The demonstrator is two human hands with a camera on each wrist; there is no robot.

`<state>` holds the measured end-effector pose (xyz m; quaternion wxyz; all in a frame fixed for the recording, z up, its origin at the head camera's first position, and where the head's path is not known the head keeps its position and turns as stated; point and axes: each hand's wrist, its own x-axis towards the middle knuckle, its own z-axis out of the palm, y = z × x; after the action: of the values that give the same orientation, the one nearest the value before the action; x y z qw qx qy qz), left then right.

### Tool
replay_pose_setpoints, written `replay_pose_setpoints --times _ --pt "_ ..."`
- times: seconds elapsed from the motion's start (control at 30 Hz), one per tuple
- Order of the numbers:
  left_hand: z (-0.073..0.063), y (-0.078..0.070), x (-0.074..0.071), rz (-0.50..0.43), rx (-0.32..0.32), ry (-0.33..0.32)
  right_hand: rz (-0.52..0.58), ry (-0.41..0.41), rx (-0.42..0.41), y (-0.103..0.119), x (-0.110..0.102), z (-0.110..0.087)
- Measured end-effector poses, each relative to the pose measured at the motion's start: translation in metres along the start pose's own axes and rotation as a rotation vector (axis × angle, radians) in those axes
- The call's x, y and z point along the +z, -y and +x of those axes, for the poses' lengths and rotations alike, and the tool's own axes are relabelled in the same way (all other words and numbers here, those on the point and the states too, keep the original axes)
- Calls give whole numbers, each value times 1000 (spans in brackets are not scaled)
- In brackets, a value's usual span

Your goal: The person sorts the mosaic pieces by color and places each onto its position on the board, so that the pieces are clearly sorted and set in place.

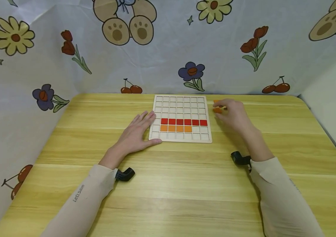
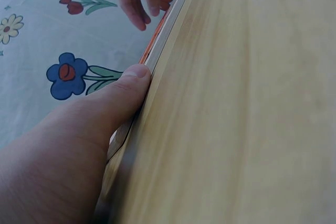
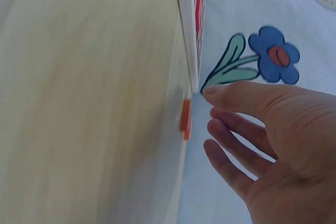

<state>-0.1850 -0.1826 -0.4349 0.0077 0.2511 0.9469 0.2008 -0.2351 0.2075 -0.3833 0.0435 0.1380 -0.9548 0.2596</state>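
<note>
A pale wooden grid board [image 1: 180,135] lies on the table, with a row of red square tiles [image 1: 179,121] and, below it, a shorter row of orange tiles [image 1: 171,128]. My left hand [image 1: 138,133] rests at the board's left side, fingers spread along that edge and thumb [image 2: 134,74] at its front left corner. Just right of the board, my right hand [image 1: 234,113] hovers over loose orange tiles [image 3: 186,119], thumb and index finger apart. Some of that orange shows between those fingers in the head view; in the right wrist view the tiles lie on the table below the hand.
The wooden table [image 1: 174,194] extends around the board on all sides. A patterned cloth [image 1: 162,59] hangs behind its back edge and down the left side. Black wrist cameras [image 1: 125,174] sit at both sleeve cuffs.
</note>
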Motion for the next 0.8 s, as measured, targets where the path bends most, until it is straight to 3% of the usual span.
replay_pose_setpoints --times 0.27,0.8 --pt "0 0 1 2 2 -2 -2 54 30 -15 0 1" --pt "0 0 0 6 -2 5 45 79 14 -15 0 0"
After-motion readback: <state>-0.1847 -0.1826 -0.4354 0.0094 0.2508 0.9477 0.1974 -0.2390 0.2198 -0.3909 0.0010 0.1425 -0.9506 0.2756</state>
